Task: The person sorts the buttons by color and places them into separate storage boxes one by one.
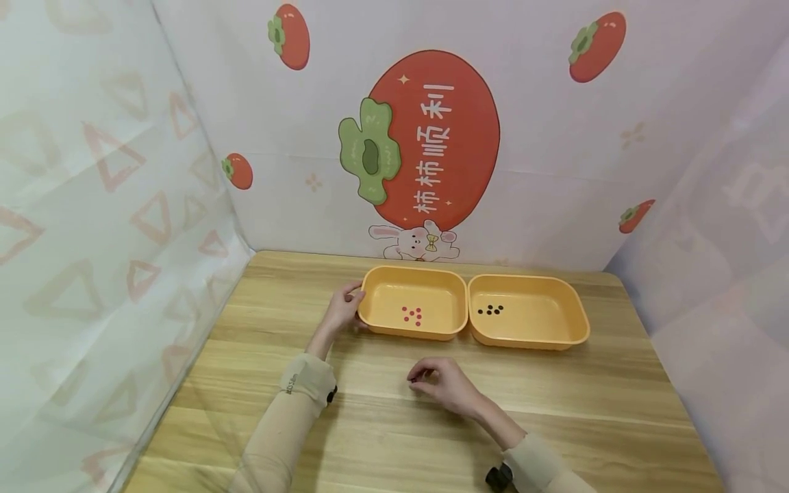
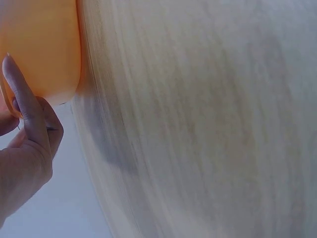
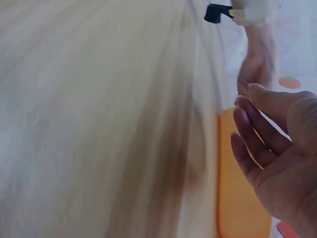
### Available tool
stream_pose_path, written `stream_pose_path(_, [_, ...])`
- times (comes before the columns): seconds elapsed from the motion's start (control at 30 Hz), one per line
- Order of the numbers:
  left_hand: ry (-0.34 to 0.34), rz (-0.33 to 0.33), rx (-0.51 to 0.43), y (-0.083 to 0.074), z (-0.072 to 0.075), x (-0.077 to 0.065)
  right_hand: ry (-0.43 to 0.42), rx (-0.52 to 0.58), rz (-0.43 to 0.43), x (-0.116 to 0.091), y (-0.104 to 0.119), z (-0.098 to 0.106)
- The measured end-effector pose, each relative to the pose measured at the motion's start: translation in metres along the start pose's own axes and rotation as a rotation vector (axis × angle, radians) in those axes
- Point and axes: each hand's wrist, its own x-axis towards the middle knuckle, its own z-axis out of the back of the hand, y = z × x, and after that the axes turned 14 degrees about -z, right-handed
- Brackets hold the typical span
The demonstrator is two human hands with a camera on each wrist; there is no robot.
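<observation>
At the left end of the left orange tray, my left hand grips the rim, thumb over the edge and fingers against the outer wall. In the left wrist view the fingers lie along that wall. My right hand is above the table in front of the trays, thumb and forefinger pinched at a tiny dark round piece, mostly hidden. The right wrist view shows its other fingers loosely bent. Several small red round pieces lie inside the left tray.
A second orange tray stands against the left one's right end, with several small black round pieces at its left side. The wooden table meets a printed cloth backdrop behind, with cloth at both sides.
</observation>
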Motion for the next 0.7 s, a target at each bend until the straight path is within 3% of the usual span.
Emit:
stream_pose_path(0.33, [-0.002, 0.004, -0.015, -0.002, 0.001, -0.002, -0.212, -0.045, 0.005, -0.020, -0.006, 0.058])
stream_pose_path(0.57, [0.004, 0.005, -0.026, -0.001, 0.003, -0.002, -0.340, -0.101, 0.000, -0.017, -0.014, 0.097])
stream_pose_path(0.7, [0.009, 0.005, -0.032, 0.002, 0.003, -0.001, -0.397, -0.117, -0.058, -0.013, -0.021, 0.113])
